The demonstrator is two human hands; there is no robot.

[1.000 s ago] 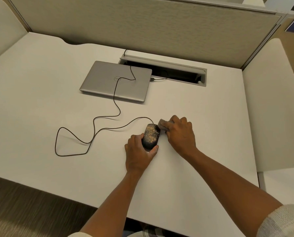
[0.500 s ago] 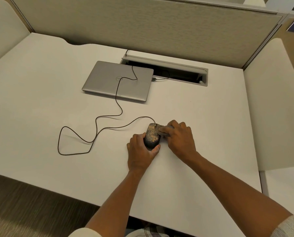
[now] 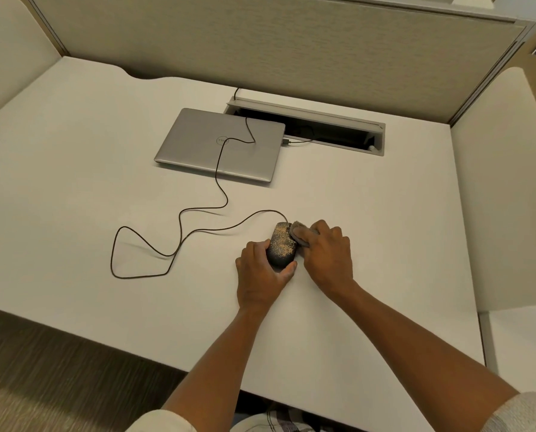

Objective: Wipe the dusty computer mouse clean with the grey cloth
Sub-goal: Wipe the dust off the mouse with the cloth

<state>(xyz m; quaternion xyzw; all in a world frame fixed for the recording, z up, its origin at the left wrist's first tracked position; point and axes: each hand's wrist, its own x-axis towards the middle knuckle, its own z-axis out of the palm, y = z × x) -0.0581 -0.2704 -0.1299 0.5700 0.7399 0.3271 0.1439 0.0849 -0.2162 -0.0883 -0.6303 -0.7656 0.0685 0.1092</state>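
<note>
Right, your left hand (image 3: 262, 277) clamps dusty mouse (image 3: 281, 247); right hand (image 3: 327, 254) presses cloth (image 3: 298, 233) against it, fingers hiding most of cloth.

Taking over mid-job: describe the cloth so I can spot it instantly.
Start at the closed silver laptop on the white desk and follow the black cable to the dusty mouse. The grey cloth is bunched under the right hand, against the mouse's right front: the only soft, crumpled thing there.

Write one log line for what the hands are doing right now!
left hand: steadies dusty black computer mouse | right hand: presses crumpled grey cloth on mouse's front right | dust: mostly unwiped
</note>
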